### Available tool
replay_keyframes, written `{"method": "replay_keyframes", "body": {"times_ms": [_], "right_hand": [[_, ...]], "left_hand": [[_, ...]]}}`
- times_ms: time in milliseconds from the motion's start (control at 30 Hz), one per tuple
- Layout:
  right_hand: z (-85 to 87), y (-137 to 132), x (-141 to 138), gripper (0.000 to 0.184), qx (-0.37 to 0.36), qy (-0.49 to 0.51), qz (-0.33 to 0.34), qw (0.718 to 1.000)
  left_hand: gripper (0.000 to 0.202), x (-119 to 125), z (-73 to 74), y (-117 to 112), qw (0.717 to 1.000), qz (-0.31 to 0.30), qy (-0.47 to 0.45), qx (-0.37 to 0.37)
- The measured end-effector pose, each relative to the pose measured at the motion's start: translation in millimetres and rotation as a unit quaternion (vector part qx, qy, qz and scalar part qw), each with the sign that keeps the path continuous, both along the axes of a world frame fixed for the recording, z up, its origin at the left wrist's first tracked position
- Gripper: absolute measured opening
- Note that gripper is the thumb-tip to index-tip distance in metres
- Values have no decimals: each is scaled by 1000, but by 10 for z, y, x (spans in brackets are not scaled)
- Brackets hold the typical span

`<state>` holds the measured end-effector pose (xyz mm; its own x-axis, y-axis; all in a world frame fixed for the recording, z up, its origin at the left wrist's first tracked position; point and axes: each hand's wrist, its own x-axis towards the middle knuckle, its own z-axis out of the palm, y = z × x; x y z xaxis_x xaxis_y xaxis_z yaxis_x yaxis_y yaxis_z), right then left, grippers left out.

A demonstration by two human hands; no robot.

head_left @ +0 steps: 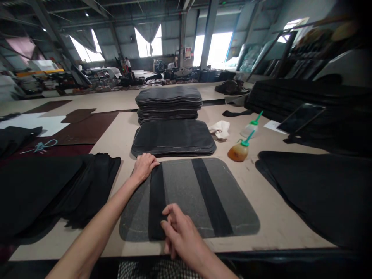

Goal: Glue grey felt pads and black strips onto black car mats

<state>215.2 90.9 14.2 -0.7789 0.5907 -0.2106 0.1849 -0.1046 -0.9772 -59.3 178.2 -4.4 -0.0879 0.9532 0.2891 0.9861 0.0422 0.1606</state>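
Note:
A dark grey rounded panel point(183, 193) lies flat before me on the table. Two black strips run across it from far edge to near edge: a left strip point(157, 193) and a right strip point(212, 197). At the far end of the left strip, my left hand point(144, 166) is closed, its fingertips pressed on the strip and the panel's edge. My right hand point(180, 230) hovers at or just touches the near part of the same strip. Its thumb and index finger are apart, the other fingers curled, and I see nothing held there.
Behind the panel stand stacked black panels point(174, 135) and a taller stack point(168, 102). To the right are an amber-liquid squeeze bottle point(237, 153), a clear bottle point(248, 131) and crumpled cloth point(221, 130). Black sheets lie left point(58, 186) and right point(314, 186).

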Motion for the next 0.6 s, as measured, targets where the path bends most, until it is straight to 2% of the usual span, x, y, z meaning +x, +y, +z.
{"method": "replay_keyframes", "body": {"times_ms": [400,600], "right_hand": [[8,-12,-50,13,52,-35,20,998],[-19,-43,-90,3,145,-60,49,986]], "left_hand": [[25,85,5,-64,999,13,44,13],[24,164,25,-108,996,-24,81,9]]}}
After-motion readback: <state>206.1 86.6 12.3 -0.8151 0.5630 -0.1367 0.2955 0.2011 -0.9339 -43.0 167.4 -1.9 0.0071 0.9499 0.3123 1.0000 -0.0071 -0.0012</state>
